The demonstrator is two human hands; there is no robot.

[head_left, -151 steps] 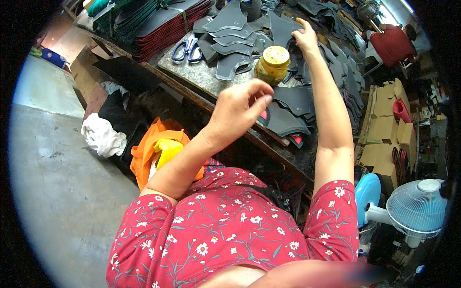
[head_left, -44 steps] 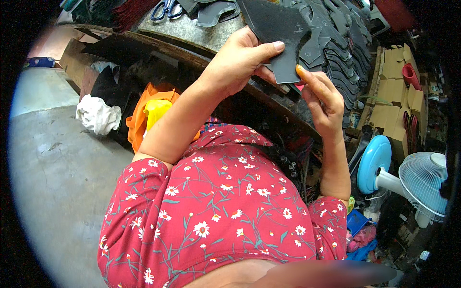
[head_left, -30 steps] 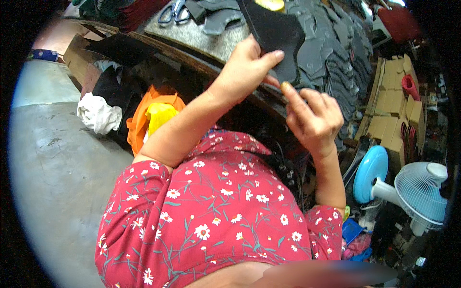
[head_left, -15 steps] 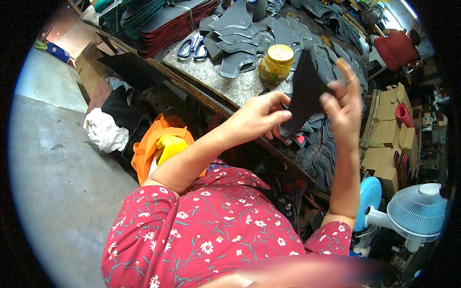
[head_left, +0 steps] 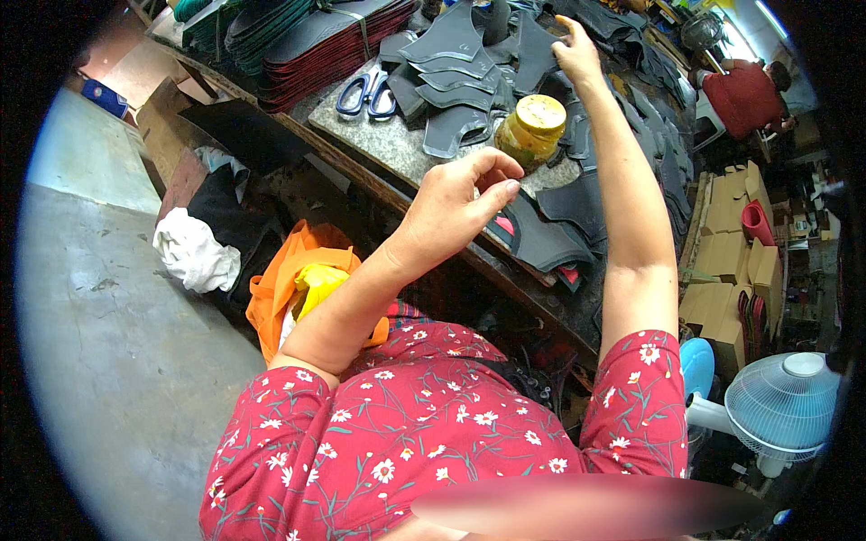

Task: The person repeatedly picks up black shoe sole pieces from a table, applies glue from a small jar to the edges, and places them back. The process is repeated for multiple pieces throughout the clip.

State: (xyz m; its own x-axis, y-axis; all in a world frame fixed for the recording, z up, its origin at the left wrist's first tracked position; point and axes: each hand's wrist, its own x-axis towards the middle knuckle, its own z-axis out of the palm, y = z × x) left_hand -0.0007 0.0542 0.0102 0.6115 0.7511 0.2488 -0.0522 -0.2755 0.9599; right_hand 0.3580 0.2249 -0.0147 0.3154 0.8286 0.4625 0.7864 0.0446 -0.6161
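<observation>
Above the table's near edge, my left hand (head_left: 458, 198) is loosely curled, thumb and forefinger bent toward each other with a small gap; I see nothing between them. Just beyond its fingertips stands a jar (head_left: 532, 133) with a yellow lid. Dark grey cut pieces (head_left: 546, 239), some with red edges, lie beside that hand. My right arm stretches far across the table. At its end, my right hand (head_left: 577, 52) has its forefinger extended and its fingers apart, close to a large grey cut piece (head_left: 535, 59). Whether it touches that piece I cannot tell.
Blue-handled scissors (head_left: 366, 95) lie left of fanned grey pieces (head_left: 458, 77). Tied stacks of red-edged sheets (head_left: 316, 54) sit at the far left. Cardboard boxes (head_left: 722, 252) and a blue fan (head_left: 780, 401) stand on the right. Another person (head_left: 744, 97) sits at the far right.
The black piece held up between my hands is out of them. My right hand has moved far forward over the table. My left hand has shifted slightly left and lower.
</observation>
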